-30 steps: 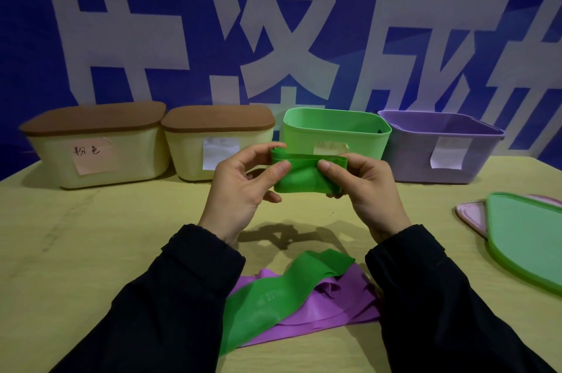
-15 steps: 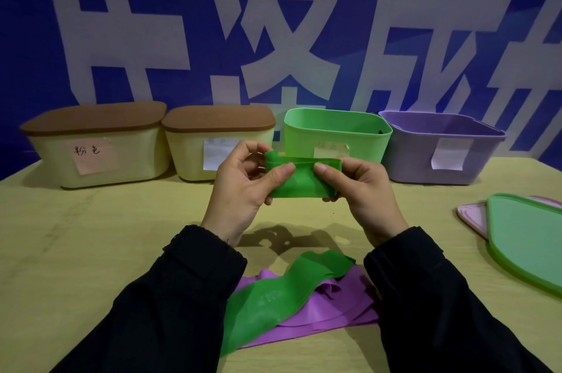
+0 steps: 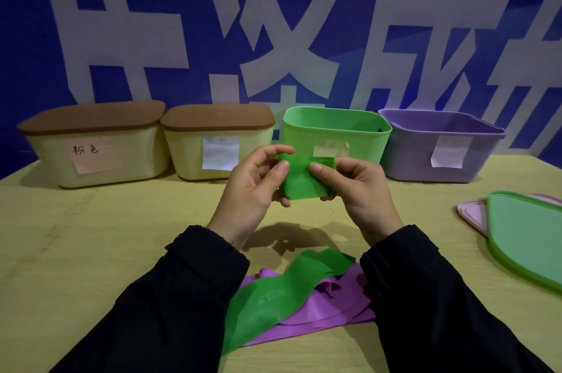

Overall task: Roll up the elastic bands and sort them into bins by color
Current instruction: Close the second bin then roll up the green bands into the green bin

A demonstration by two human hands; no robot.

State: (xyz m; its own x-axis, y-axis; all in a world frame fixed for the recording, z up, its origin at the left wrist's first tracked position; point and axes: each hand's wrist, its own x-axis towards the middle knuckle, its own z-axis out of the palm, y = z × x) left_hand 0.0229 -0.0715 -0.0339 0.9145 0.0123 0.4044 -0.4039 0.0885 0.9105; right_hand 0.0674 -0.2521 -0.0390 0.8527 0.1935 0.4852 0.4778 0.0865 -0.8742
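Both hands share the grip on a folded green elastic band (image 3: 305, 179) held up at the centre of the frame: the left hand (image 3: 254, 187) pinches its left end between thumb and fingers, and the right hand (image 3: 357, 190) pinches the right end the same way. Its long axis runs left to right across the picture, the flat face toward the camera.

Just behind it stands an open green bin (image 3: 334, 135); nothing can be made out inside. To its right is an open purple bin (image 3: 441, 147), contents not visible. At upper left two cream bins (image 3: 97, 153) (image 3: 219, 147) sit shut under brown lids.

Low in the frame, on the table (image 3: 91, 251), another green band (image 3: 282, 290) lies across a purple band (image 3: 334, 309), running from lower left to upper right. A green lid (image 3: 529, 236) rests at the right edge, overlapping a pink lid (image 3: 473, 211).
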